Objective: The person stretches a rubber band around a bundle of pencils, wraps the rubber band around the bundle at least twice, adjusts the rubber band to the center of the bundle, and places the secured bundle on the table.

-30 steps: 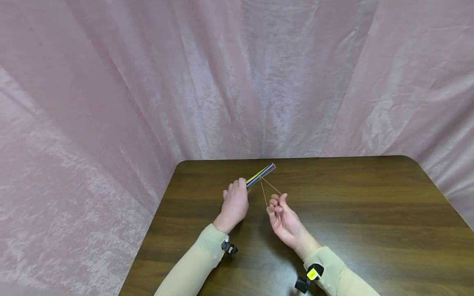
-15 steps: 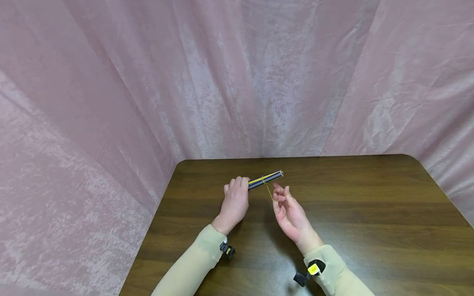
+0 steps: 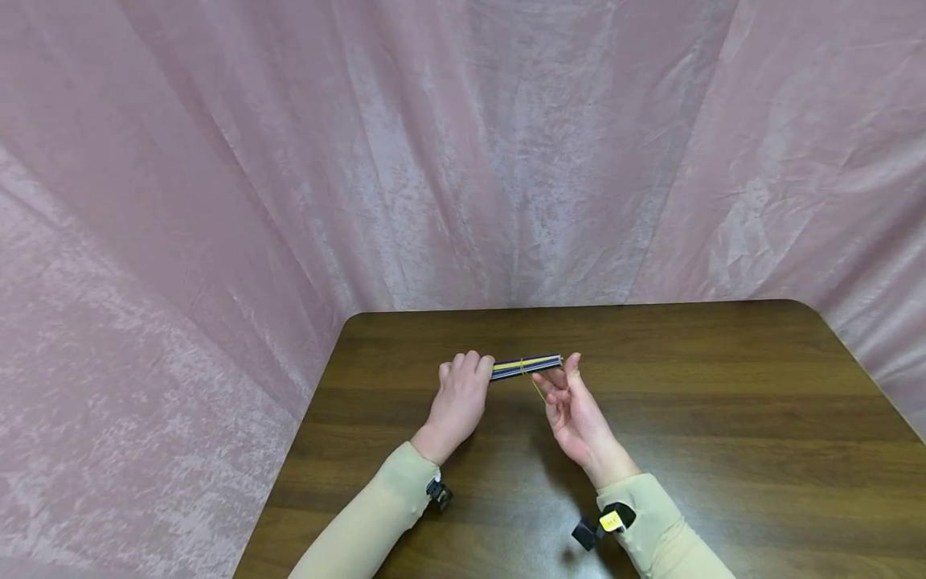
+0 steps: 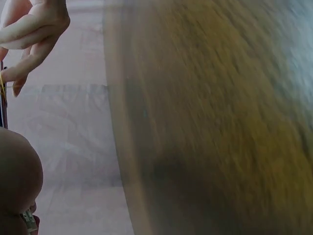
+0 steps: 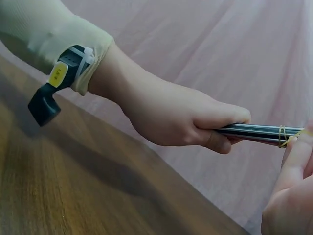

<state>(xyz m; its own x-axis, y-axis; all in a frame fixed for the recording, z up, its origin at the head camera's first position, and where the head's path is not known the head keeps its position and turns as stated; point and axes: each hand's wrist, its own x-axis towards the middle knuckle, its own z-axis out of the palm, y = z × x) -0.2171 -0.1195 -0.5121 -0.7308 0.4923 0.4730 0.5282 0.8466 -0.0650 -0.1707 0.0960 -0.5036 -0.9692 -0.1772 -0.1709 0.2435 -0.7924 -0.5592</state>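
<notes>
My left hand [image 3: 457,404] grips one end of a bundle of thin striped pencils [image 3: 526,367], yellow, dark blue and white, held nearly level over the table. A yellow rubber band [image 5: 282,136] is wound round the bundle near its free end. From there a stretched loop of the band runs down to the curled fingers of my right hand [image 3: 580,418], whose thumb stands up beside the bundle's tip. In the right wrist view the left thumb and fingers close round the pencils [image 5: 259,133]. Only a sliver of the bundle [image 4: 4,105] shows in the left wrist view.
A brown wooden table [image 3: 723,418] lies beneath both hands, its far edge just beyond them. Pink curtains [image 3: 463,161] hang behind it and on the left. Each wrist wears a small black camera, one of them with a yellow label [image 3: 611,522].
The bundle's free end has swung down and to the right, bringing it nearly level. My right hand has moved right and slightly up, close to that end, and the stretched loop has become shorter.
</notes>
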